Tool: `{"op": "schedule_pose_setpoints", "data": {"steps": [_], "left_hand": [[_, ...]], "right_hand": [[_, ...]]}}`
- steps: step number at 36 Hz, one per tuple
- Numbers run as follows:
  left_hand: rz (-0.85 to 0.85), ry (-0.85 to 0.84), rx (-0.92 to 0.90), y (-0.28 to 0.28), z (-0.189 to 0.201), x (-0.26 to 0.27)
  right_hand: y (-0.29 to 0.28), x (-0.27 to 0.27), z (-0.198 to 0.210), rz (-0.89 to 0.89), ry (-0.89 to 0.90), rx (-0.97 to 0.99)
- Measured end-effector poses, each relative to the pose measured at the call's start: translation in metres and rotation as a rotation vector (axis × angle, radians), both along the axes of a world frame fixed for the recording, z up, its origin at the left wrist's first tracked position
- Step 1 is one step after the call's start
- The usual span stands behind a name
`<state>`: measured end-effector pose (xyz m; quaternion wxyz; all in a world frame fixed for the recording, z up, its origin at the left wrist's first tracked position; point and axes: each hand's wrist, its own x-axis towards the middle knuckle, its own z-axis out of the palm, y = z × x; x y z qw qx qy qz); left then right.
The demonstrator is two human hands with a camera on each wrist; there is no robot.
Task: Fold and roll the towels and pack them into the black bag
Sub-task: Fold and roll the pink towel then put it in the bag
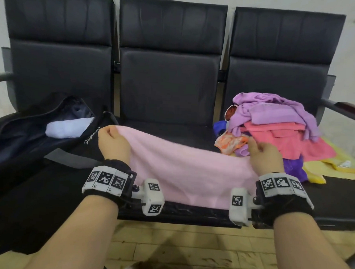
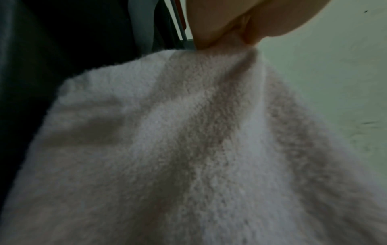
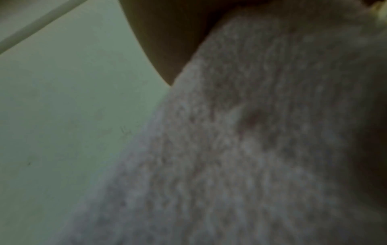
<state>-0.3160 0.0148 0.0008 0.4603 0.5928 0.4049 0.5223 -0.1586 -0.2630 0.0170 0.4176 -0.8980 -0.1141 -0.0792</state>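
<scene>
While the left hand (image 1: 113,140) and right hand (image 1: 265,156) each pinch a far corner of the fluffy pale pink towel (image 1: 183,171), it hangs stretched over the middle black seat (image 1: 172,132), probably ready for folding; the open black fabric bag (image 1: 30,140) waits left, the heap of coloured towels (image 1: 278,126) right.

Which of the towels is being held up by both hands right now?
The pale pink towel, stretched between the left hand and right hand. The purple, coral and yellow ones lie untouched in the heap at the right.
</scene>
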Motion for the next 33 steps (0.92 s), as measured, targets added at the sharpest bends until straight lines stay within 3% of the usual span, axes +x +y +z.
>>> {"op": "schedule_pose_setpoints", "data": {"steps": [4,8,11,21,33], "left_hand": [[0.016,0.002,-0.020,-0.001,0.000,-0.003],[0.028,-0.023,-0.029,-0.001,0.002,-0.005],[0.036,-0.047,-0.024,-0.001,0.003,-0.007],[-0.004,-0.060,0.003,-0.008,0.004,-0.004],[-0.005,-0.075,-0.059,-0.003,0.002,-0.008]], "right_hand": [[-0.002,-0.002,0.005,0.084,0.120,0.191],[-0.008,0.004,-0.002,0.174,0.429,0.468],[-0.007,0.000,-0.003,0.207,0.537,0.634],[-0.001,-0.002,-0.008,0.128,0.363,0.534],[-0.010,0.005,0.000,0.186,0.504,0.910]]}}
